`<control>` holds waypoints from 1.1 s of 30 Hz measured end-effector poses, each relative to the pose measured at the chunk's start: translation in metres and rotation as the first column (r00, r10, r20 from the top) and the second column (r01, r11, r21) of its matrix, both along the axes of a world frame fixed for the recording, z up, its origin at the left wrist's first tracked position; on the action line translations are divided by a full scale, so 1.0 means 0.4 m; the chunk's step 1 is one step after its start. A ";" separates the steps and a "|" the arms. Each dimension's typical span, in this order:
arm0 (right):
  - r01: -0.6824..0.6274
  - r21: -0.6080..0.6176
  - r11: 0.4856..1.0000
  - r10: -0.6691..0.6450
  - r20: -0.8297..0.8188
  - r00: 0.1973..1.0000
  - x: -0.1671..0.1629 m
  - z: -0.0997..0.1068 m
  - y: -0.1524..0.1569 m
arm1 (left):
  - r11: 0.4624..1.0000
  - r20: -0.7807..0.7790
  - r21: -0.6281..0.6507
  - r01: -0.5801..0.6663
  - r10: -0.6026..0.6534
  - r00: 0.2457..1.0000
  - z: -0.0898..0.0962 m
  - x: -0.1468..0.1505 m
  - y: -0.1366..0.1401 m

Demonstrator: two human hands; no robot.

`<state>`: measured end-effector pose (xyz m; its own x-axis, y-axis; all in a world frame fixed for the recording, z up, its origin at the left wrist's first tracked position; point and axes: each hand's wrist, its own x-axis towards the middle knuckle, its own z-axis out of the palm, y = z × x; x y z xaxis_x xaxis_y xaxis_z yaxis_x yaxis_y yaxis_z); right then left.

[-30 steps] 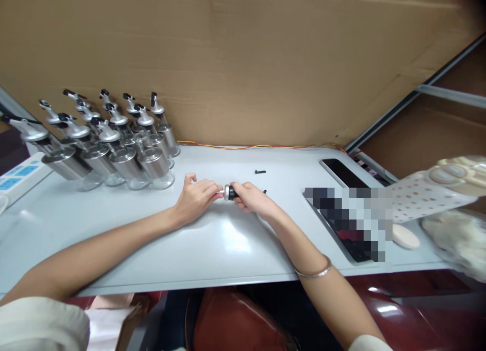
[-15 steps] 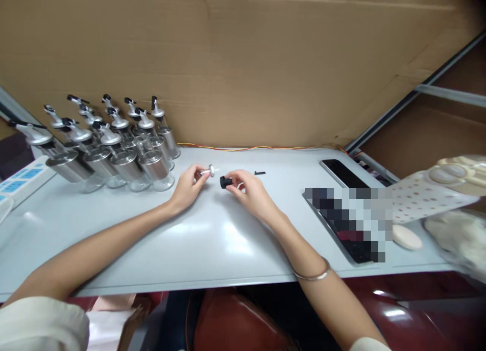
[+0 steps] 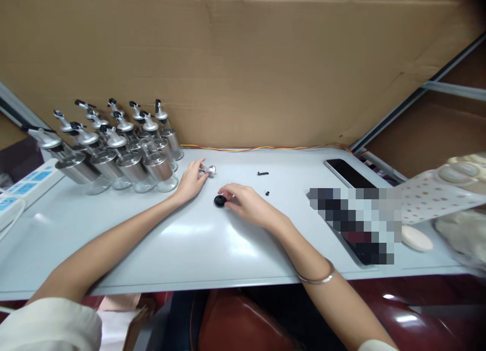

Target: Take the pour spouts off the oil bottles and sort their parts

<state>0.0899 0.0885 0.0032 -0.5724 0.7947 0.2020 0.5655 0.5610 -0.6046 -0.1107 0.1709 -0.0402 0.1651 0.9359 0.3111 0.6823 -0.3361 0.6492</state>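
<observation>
Left hand (image 3: 193, 180) pinching silver spout (image 3: 211, 171), near frame centre. Right hand (image 3: 245, 202) at black stopper (image 3: 219, 201), just below; gripped or released, cannot tell. Risk: right hand sweeping 1 loose black plug (image 3: 267, 193), right of centre, rolling it away.

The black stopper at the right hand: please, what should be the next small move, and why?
Probably the right hand should leave the black stopper on the tabletop: it appears at or just above that surface, separate from the silver pourer spout in the left hand.
</observation>
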 end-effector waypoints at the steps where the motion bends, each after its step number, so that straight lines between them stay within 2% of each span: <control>1: -0.004 -0.017 1.000 0.003 -0.013 1.000 0.002 0.002 -0.001 | 1.000 0.000 0.003 0.004 -0.004 1.000 0.000 0.000 -0.003; 5: 0.013 -0.090 0.996 -0.017 -0.044 0.999 0.007 0.012 -0.008 | 0.999 -0.018 0.030 0.037 -0.036 0.999 0.000 -0.002 -0.014; 13: 0.026 -0.102 0.995 -0.033 -0.068 0.997 0.006 0.019 -0.013 | 0.988 -0.067 0.130 0.085 -0.077 0.995 0.016 0.005 -0.046; 16: 0.047 -0.095 0.994 -0.054 -0.080 0.995 0.008 0.022 -0.009 | 0.965 -0.150 0.208 0.160 -0.130 0.980 0.016 0.013 -0.062; 18: 0.057 -0.086 0.995 -0.064 -0.082 0.995 0.010 0.025 -0.008 | 0.935 -0.253 0.275 0.226 -0.157 0.955 0.032 0.013 -0.070; 20: 0.064 -0.074 0.995 -0.071 -0.091 0.993 0.011 0.031 -0.008 | 0.876 -0.377 0.360 0.322 -0.179 0.909 0.081 0.003 -0.081; 22: 0.076 -0.057 0.995 -0.082 -0.109 0.991 0.012 0.036 -0.010 | 0.779 -0.478 0.475 0.410 -0.163 0.863 0.170 -0.022 -0.103; 24: 0.089 -0.040 0.995 -0.094 -0.126 0.988 0.011 0.041 -0.010 | 0.706 -0.409 0.645 0.293 -0.005 0.912 0.280 -0.068 -0.134; 25: 0.097 -0.032 0.995 -0.101 -0.136 0.986 0.011 0.043 -0.010 | 0.695 -0.353 0.689 0.206 0.074 0.933 0.334 -0.097 -0.150; 27: 0.116 -0.015 0.993 -0.117 -0.155 0.981 0.011 0.045 -0.009 | 0.714 -0.270 0.699 0.032 0.222 0.937 0.418 -0.168 -0.172; 29: 0.136 0.001 0.991 -0.134 -0.172 0.976 0.011 0.047 -0.007 | 0.755 -0.371 0.655 -0.010 0.333 0.867 0.458 -0.245 -0.171; 31: 0.150 0.011 0.989 -0.145 -0.183 0.972 0.012 0.048 -0.006 | 0.836 -0.494 0.549 -0.009 0.333 0.803 0.458 -0.311 -0.147; 33: 0.158 0.015 0.987 -0.153 -0.187 0.971 0.014 0.047 -0.005 | 0.892 -0.545 0.450 -0.038 0.308 0.780 0.435 -0.355 -0.112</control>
